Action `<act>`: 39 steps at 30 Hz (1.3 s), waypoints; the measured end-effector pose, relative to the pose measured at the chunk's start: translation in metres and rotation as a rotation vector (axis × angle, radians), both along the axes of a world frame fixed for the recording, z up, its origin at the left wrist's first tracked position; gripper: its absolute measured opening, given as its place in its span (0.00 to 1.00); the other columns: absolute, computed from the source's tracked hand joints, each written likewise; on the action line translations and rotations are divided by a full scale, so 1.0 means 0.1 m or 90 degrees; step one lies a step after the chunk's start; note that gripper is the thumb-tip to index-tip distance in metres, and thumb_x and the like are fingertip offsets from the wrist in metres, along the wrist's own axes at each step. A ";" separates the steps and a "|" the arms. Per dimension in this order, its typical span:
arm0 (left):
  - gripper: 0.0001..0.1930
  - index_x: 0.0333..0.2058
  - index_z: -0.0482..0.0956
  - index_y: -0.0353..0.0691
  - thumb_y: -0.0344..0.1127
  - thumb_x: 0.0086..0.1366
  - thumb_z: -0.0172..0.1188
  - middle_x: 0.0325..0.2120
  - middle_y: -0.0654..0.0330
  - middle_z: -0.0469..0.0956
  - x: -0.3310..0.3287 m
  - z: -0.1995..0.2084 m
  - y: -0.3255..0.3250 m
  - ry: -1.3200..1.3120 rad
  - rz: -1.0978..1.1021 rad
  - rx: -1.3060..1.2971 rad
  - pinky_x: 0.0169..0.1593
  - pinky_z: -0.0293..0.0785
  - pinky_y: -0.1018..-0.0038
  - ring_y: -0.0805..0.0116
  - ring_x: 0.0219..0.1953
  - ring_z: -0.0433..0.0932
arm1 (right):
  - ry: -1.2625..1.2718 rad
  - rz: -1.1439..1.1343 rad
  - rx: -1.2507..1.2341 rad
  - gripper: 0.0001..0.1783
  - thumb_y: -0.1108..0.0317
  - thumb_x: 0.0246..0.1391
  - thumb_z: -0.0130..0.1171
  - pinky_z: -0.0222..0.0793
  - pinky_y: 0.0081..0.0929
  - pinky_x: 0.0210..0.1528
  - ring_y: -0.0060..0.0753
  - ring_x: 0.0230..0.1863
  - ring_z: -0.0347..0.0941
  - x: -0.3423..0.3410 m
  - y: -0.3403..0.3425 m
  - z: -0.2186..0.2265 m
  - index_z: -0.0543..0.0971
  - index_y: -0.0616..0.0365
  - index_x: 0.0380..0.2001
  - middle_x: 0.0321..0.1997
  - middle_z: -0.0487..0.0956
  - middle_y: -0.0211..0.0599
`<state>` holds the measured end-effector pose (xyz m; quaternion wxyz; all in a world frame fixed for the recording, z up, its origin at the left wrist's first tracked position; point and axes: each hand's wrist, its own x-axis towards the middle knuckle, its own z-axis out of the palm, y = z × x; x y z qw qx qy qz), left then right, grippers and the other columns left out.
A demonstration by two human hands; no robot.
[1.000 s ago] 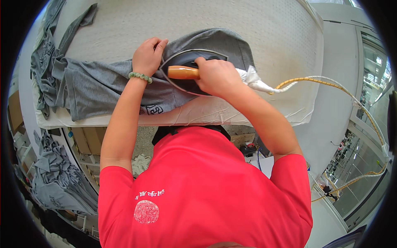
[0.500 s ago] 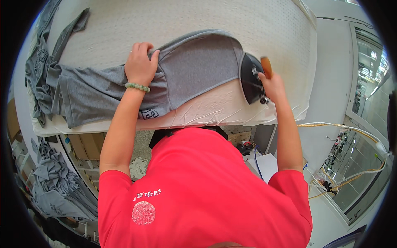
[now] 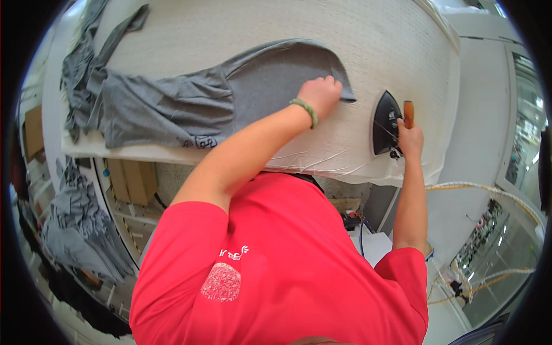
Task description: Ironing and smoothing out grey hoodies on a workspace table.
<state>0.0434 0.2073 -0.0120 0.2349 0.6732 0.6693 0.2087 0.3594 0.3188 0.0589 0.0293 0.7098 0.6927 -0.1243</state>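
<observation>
The big white table [image 3: 397,52] was cut off at the top, and the gray cloth [image 3: 230,95] lay along it, its left end too bunched up to make out. To the right of the cloth was the black iron [image 3: 385,123]; my left hand [image 3: 321,95] bent over the cloth's right end, fingertips hidden, so I couldn't tell if it pinched any, and my right hand [image 3: 410,139] gripped the iron's wooden handle [image 3: 409,112]. Small dark writing [image 3: 204,142] showed on the cloth's near edge, but it was hard to read.

Cardboard box [image 3: 132,181] right of piled grey garments [image 3: 86,236]
</observation>
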 end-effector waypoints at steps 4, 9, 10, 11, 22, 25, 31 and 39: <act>0.16 0.45 0.81 0.32 0.40 0.67 0.66 0.36 0.55 0.84 -0.69 0.34 -0.62 -0.397 0.331 -0.012 0.39 0.80 0.67 0.61 0.37 0.84 | 0.128 -0.123 -0.144 0.22 0.50 0.61 0.65 0.76 0.50 0.43 0.61 0.39 0.83 0.03 0.08 0.05 0.83 0.61 0.40 0.31 0.85 0.52; 0.14 0.53 0.78 0.35 0.34 0.73 0.63 0.42 0.58 0.84 -1.16 0.71 -2.45 -0.780 0.895 0.050 0.44 0.86 0.69 0.66 0.39 0.86 | 0.142 -0.059 -0.178 0.20 0.55 0.61 0.67 0.75 0.45 0.40 0.44 0.31 0.81 -0.40 -0.05 0.09 0.82 0.62 0.45 0.26 0.82 0.41; 0.14 0.53 0.78 0.35 0.34 0.73 0.63 0.42 0.58 0.84 -1.13 0.64 -2.63 -0.787 0.881 0.073 0.44 0.86 0.69 0.66 0.39 0.86 | 0.099 0.045 -0.146 0.21 0.55 0.61 0.67 0.76 0.45 0.41 0.45 0.32 0.81 -0.59 -0.14 0.11 0.82 0.62 0.46 0.28 0.83 0.42; 0.14 0.53 0.78 0.35 0.34 0.73 0.63 0.43 0.58 0.84 -1.09 0.59 -2.81 -0.803 0.911 0.095 0.44 0.87 0.69 0.66 0.39 0.86 | 0.054 0.152 -0.113 0.21 0.55 0.61 0.67 0.77 0.44 0.42 0.46 0.33 0.82 -0.82 -0.25 0.14 0.82 0.61 0.48 0.29 0.84 0.43; 0.13 0.52 0.78 0.35 0.33 0.73 0.63 0.45 0.57 0.84 -0.73 0.32 -3.15 -0.852 0.953 0.236 0.44 0.88 0.69 0.67 0.40 0.86 | 0.089 0.810 -0.237 0.24 0.55 0.61 0.62 0.79 0.54 0.46 0.61 0.43 0.84 -4.05 -1.82 0.59 0.79 0.60 0.54 0.40 0.86 0.58; 0.13 0.53 0.78 0.35 0.32 0.73 0.64 0.46 0.58 0.84 -0.68 0.31 -3.21 -0.890 0.943 0.296 0.46 0.88 0.68 0.67 0.41 0.85 | 0.075 0.761 -0.209 0.21 0.56 0.61 0.60 0.79 0.53 0.46 0.60 0.43 0.84 -4.43 -1.61 0.47 0.82 0.62 0.47 0.40 0.86 0.58; 0.15 0.53 0.79 0.34 0.31 0.71 0.65 0.47 0.58 0.83 -0.57 0.39 -3.11 -0.945 0.934 0.322 0.48 0.87 0.67 0.67 0.43 0.85 | 0.010 0.505 -0.145 0.20 0.56 0.59 0.61 0.76 0.55 0.50 0.66 0.46 0.82 -3.56 -0.25 0.20 0.85 0.64 0.42 0.40 0.85 0.63; 0.28 0.44 0.83 0.35 0.60 0.70 0.64 0.37 0.52 0.88 -0.77 0.25 -2.52 -1.094 0.877 -0.091 0.35 0.82 0.75 0.67 0.30 0.88 | 0.196 0.320 -0.076 0.35 0.62 0.68 0.58 0.67 0.40 0.69 0.48 0.69 0.74 -0.21 0.67 -0.16 0.63 0.54 0.75 0.71 0.74 0.51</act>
